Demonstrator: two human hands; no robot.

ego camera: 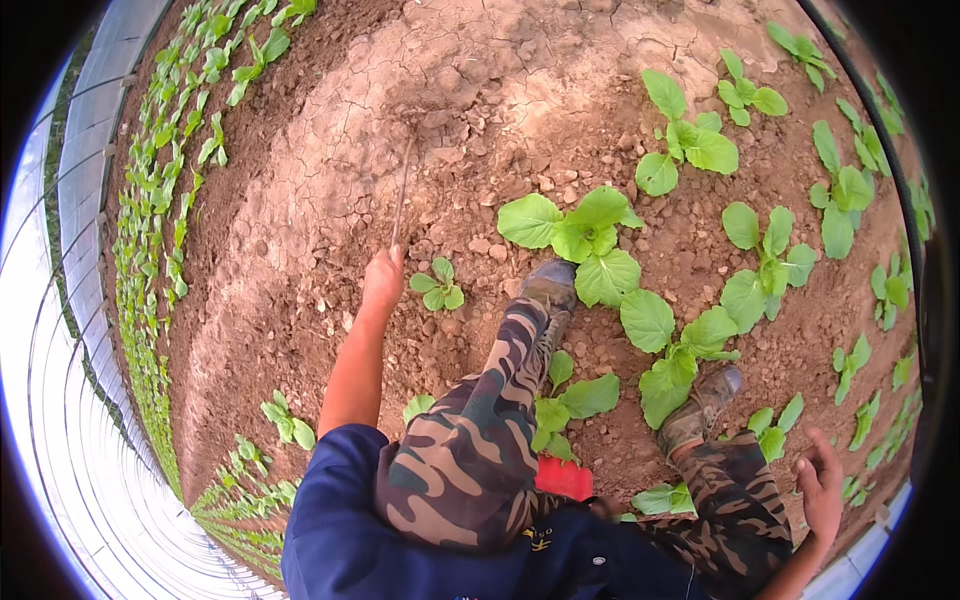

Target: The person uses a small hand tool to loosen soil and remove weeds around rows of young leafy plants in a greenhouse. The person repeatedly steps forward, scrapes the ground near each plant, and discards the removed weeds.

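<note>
My left hand (384,277) grips the near end of a thin, straight tool handle (403,187). The handle reaches forward to a patch of darker, loosened soil (412,120), where I cannot make out the tool's head. Just right of that hand grows a small leafy seedling (437,285), not touched by it. My right hand (819,484) hangs low on the right, beyond my knee, fingers loosely bent and apart with nothing visible in them. The nearest plant to it is a leafy seedling (776,431) on its left.
Larger leafy plants (592,232) stand close around my shoes (551,285). Something red (564,478) shows beneath me between my legs. A dense seedling row (154,210) runs along the left, beside the plastic-covered greenhouse wall (94,127). A black hose or cable (877,112) curves down the right.
</note>
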